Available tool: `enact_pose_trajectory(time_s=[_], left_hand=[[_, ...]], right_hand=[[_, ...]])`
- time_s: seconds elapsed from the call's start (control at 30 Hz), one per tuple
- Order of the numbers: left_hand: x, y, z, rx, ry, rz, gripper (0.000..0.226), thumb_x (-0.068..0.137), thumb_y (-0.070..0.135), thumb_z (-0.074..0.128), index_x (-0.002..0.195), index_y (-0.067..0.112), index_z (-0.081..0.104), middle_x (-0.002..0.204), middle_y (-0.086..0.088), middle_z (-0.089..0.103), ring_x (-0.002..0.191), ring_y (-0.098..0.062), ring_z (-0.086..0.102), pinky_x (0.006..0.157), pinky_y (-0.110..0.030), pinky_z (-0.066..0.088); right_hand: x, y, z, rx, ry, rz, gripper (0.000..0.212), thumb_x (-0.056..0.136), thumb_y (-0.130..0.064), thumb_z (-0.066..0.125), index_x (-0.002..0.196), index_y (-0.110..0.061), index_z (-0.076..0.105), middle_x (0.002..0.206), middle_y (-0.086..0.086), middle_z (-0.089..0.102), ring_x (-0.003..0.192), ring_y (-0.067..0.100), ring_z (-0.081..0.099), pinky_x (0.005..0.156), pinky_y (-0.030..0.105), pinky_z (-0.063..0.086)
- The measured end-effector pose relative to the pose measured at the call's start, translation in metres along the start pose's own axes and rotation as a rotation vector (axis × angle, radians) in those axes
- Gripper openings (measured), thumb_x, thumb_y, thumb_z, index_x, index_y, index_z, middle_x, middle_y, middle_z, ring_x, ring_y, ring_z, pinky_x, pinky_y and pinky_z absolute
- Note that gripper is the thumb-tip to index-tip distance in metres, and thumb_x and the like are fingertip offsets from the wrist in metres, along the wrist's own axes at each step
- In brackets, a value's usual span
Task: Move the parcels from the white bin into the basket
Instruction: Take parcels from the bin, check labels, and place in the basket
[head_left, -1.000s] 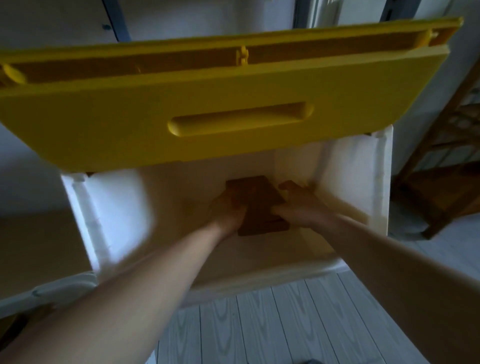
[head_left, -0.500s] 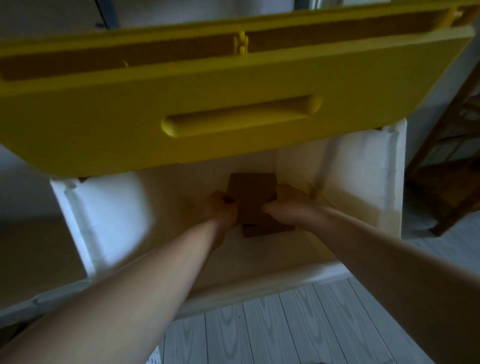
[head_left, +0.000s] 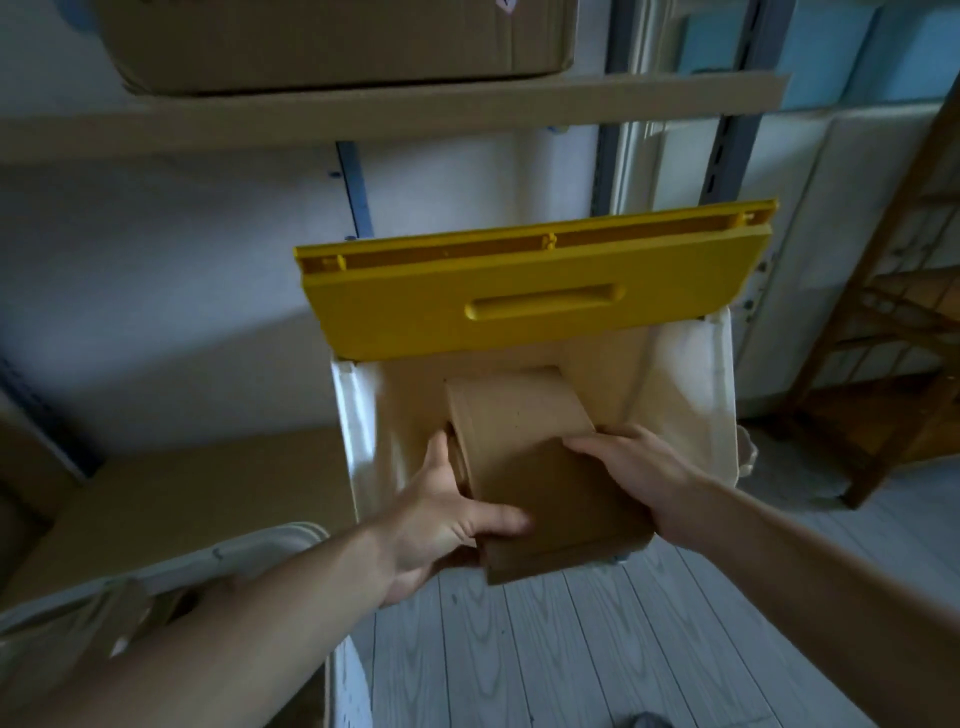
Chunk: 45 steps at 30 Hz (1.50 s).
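Head view: we hold a stack of brown parcels (head_left: 540, 467) above the front edge of the white bin (head_left: 358, 415).

The parcels sit between both hands, their far end over the bin interior and their near end past the front wall, above the floor (head_left: 597, 649). The yellow lid (head_left: 530, 301) stands open behind them. We judge this to be the lift-out step; the next move calls for carrying the stack left and down to the basket (head_left: 280, 535), whose pale rim shows at lower left, while keeping the stack squared so no parcel slides off. The left hand (head_left: 441, 514) grips the left edge, thumb on top; the right hand (head_left: 634, 467) clasps the right edge, fingers over the top face. Both forearms reach forward.
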<state>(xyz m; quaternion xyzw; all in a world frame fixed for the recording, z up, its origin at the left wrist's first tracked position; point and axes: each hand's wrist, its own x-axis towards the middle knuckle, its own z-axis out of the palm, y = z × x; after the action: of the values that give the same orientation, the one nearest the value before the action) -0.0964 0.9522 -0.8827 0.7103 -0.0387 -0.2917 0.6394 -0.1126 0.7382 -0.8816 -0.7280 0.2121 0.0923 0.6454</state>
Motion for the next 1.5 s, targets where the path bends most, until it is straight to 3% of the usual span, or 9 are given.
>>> enact_pose_trajectory(time_s=[0.1,0.23,0.53,0.8,0.9,1.0,1.13,1.37,1.5], left_hand=[[-0.033,0.003,-0.01,0.003,0.026,0.094,0.085,0.094,0.026,0.07,0.158,0.033,0.016,0.148,0.015,0.045,0.116,0.001,0.046,0.085,-0.016,0.044],[-0.07,0.013,-0.029,0.035,0.091,0.145,0.016,0.097,0.03,0.064,0.106,0.041,0.058,0.091,0.02,0.076,0.086,0.001,0.071,0.077,-0.027,0.057],[-0.119,0.011,-0.104,0.021,0.215,0.156,0.043,0.083,0.021,0.072,0.125,0.011,0.064,0.116,-0.009,0.076,0.108,-0.024,0.073,0.093,-0.045,0.06],[-0.136,-0.01,-0.153,-0.011,0.42,0.224,0.048,0.081,0.025,0.073,0.127,0.018,0.063,0.118,0.001,0.076,0.115,-0.013,0.069,0.113,-0.048,0.044],[-0.134,-0.016,-0.165,-0.019,0.568,0.295,0.066,0.078,0.036,0.081,0.137,0.028,0.052,0.119,0.002,0.075,0.113,-0.014,0.07,0.107,-0.046,0.05],[-0.13,-0.021,-0.173,0.079,0.739,0.326,0.046,0.088,0.03,0.074,0.127,0.031,0.049,0.113,0.004,0.072,0.107,-0.012,0.07,0.095,-0.037,0.056],[-0.124,-0.027,-0.179,0.174,0.823,0.343,0.034,0.095,0.023,0.069,0.119,0.032,0.047,0.109,0.01,0.069,0.098,-0.003,0.069,0.077,-0.019,0.056],[-0.122,-0.031,-0.191,0.196,0.839,0.359,0.06,0.092,0.02,0.073,0.134,0.043,0.037,0.121,0.016,0.063,0.106,-0.004,0.066,0.069,-0.009,0.054],[-0.122,-0.032,-0.193,0.195,0.82,0.372,0.054,0.102,0.014,0.058,0.138,0.046,0.034,0.119,0.024,0.055,0.094,0.016,0.063,0.066,-0.007,0.051]], right_hand=[[-0.032,-0.001,0.001,0.087,-0.084,-0.052,0.005,0.099,-0.028,0.066,0.098,-0.023,0.068,0.074,0.002,0.078,0.062,0.015,0.075,0.049,0.022,0.056],[-0.049,-0.001,0.019,0.145,-0.188,-0.167,0.039,0.086,-0.032,0.072,0.123,-0.021,0.068,0.107,0.005,0.079,0.102,0.024,0.075,0.088,0.04,0.06],[-0.054,-0.013,0.089,0.122,-0.321,-0.434,0.05,0.081,-0.033,0.078,0.125,-0.014,0.063,0.112,0.004,0.078,0.104,0.023,0.075,0.083,0.037,0.062],[-0.042,-0.023,0.155,0.045,-0.372,-0.551,0.051,0.083,-0.04,0.068,0.129,-0.021,0.063,0.11,0.007,0.078,0.103,0.023,0.075,0.092,0.053,0.06],[-0.035,-0.027,0.173,0.051,-0.397,-0.591,0.043,0.081,-0.045,0.066,0.122,-0.031,0.065,0.108,-0.003,0.079,0.101,0.015,0.075,0.084,0.042,0.064],[-0.03,-0.032,0.19,0.106,-0.416,-0.592,0.027,0.084,-0.038,0.064,0.111,-0.033,0.067,0.103,-0.007,0.08,0.094,0.01,0.076,0.067,0.024,0.06],[-0.022,-0.035,0.212,0.127,-0.419,-0.586,0.047,0.087,-0.041,0.062,0.129,-0.021,0.065,0.109,-0.001,0.079,0.097,0.015,0.076,0.071,0.028,0.061],[-0.008,-0.036,0.238,0.144,-0.426,-0.538,0.035,0.101,-0.036,0.054,0.129,-0.02,0.065,0.101,-0.005,0.078,0.093,0.012,0.076,0.07,0.023,0.059],[-0.004,-0.036,0.244,0.143,-0.41,-0.53,0.027,0.105,-0.028,0.052,0.128,-0.021,0.064,0.101,-0.007,0.079,0.096,0.01,0.075,0.072,0.023,0.061]])
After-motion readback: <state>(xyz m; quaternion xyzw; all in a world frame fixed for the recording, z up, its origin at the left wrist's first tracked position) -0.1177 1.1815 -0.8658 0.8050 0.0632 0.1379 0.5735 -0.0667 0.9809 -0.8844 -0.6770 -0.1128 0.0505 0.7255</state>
